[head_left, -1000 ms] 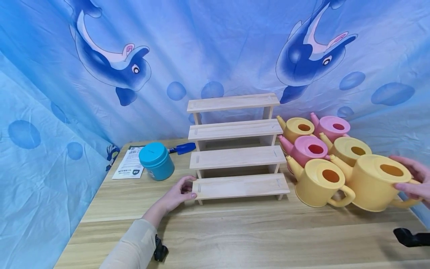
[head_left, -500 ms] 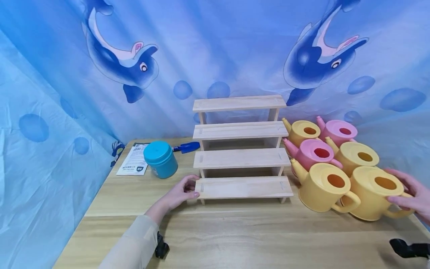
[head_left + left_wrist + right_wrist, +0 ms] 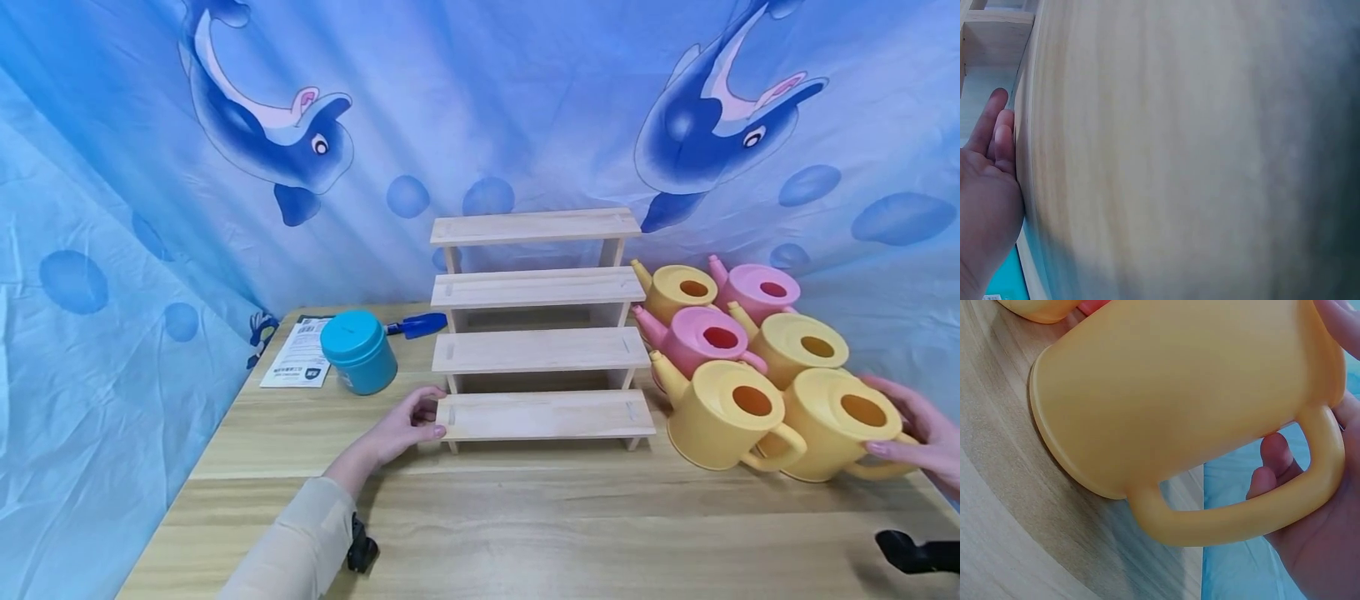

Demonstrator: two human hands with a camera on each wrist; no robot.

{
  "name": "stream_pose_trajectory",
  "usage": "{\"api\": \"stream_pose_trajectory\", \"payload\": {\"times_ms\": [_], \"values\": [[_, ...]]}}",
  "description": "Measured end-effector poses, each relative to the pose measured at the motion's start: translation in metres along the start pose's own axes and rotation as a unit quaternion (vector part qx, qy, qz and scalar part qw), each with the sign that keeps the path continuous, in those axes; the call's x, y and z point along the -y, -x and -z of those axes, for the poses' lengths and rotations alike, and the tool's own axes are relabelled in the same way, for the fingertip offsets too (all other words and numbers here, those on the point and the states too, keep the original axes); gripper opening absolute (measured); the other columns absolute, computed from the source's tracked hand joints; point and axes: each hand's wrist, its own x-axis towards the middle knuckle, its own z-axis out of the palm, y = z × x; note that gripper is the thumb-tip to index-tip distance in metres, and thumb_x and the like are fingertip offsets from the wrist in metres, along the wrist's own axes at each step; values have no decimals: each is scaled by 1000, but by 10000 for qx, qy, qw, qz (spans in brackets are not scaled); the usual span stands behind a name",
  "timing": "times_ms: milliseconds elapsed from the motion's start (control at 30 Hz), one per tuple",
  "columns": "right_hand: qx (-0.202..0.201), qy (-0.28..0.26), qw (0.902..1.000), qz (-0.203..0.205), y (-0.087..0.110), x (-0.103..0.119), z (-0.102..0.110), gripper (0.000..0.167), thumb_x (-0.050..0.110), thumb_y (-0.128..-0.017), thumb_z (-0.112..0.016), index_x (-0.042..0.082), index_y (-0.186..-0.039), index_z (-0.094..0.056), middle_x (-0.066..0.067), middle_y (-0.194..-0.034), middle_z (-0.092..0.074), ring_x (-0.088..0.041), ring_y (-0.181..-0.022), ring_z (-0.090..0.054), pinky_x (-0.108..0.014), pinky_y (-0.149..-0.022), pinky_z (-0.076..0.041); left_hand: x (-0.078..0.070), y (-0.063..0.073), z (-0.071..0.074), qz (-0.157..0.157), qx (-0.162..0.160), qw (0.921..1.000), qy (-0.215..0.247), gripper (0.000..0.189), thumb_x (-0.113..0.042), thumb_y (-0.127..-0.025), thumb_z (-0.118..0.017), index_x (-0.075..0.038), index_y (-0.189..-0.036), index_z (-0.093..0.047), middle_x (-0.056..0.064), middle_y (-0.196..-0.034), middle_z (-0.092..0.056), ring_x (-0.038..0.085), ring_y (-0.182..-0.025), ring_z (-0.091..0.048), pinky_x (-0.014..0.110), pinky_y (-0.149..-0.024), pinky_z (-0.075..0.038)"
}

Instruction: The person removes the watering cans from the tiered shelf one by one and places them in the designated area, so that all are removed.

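A pale wooden stepped shelf [image 3: 543,350] with several tiers stands mid-table. My left hand [image 3: 405,425] grips the left end of its lowest tier, thumb at the front corner and fingers round the side. In the left wrist view, that hand's fingers [image 3: 1002,147] extend beside the wood. On the right, my right hand [image 3: 918,433] holds a yellow watering can [image 3: 821,408] by its rear, near the handle [image 3: 1241,522], thumb on the near side. The can stands upright beside another yellow watering can [image 3: 720,417], which hides its spout.
Behind these stand two pink watering cans [image 3: 693,337] and two more yellow ones [image 3: 798,333]. On the left are a turquoise lidded tub [image 3: 360,354], a blue hand trowel [image 3: 420,325] and a printed packet [image 3: 298,358]. A patterned blue curtain [image 3: 525,100] closes off the back.
The right hand has shifted its yellow watering can left, closer to the front yellow can. The head view has turned slightly. My left hand keeps its place at the shelf's end.
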Motion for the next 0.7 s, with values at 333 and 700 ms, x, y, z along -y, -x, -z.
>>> {"api": "stream_pose_trajectory", "payload": {"times_ms": [333, 700], "values": [[125, -32, 9997, -222, 1, -1, 5, 89, -16, -83, -57, 28, -148, -15, 32, -114, -37, 18, -94, -44, -12, -63, -45, -2, -1, -2, 20, 13, 10000, 57, 59, -34, -83, -70, -21, -134, -41, 11, -125, -49, 25, -110, -47, 42, -94, -37], [470, 900, 9909, -879, -3, 10, 7, 85, 6, -92, -58, 21, -151, 1, 12, -136, -26, 9, -89, -43, -21, -60, -46, -7, -1, 5, -3, 165, 9998, -149, 59, -34, -83, -70, -17, -132, -43, 11, -123, -50, 26, -110, -48, 43, -93, -40]]}}
